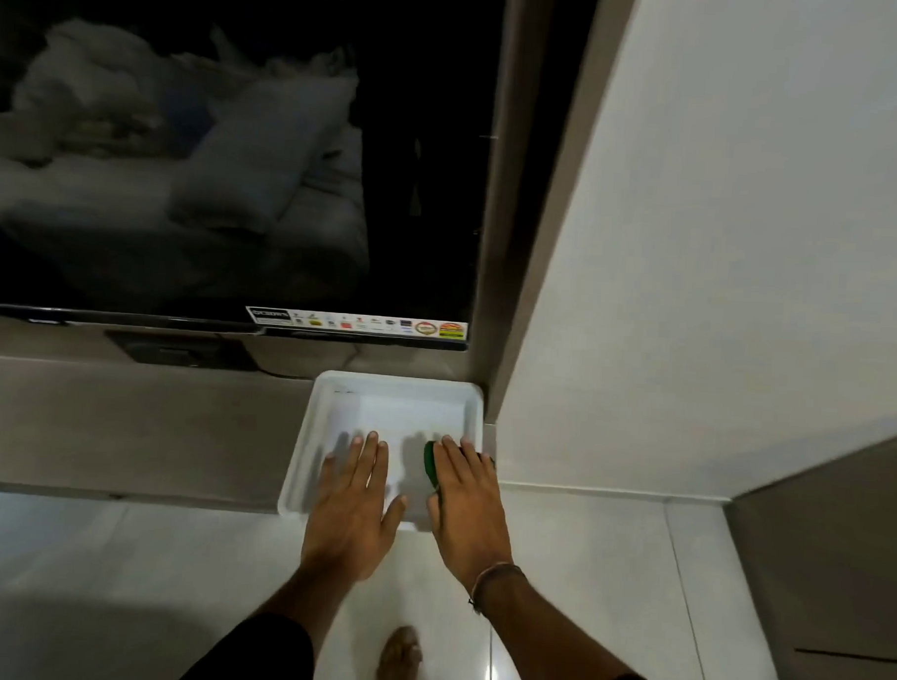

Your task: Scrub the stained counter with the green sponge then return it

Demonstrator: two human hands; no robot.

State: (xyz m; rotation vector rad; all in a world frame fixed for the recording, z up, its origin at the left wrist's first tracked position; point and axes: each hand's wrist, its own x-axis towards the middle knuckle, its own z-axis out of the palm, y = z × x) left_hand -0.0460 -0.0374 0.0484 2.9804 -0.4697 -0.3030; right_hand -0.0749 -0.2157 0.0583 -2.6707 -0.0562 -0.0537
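Observation:
A white plastic tray [398, 389] rests on the right end of the brown counter [124, 423], against the wall corner. The green sponge [431, 462] lies in the tray's right side, mostly covered by my right hand [467, 500], whose fingers lie over it. My left hand [351, 510] hovers flat over the tray's left half, fingers spread, holding nothing. Whether the sponge touches the tray floor is hidden by the hand.
A large dark television screen [213, 149] hangs just above the counter, with a sticker strip [357, 323] at its lower edge. A white wall [723, 249] stands to the right. Glossy white floor tiles [117, 582] and a bare foot [399, 661] show below.

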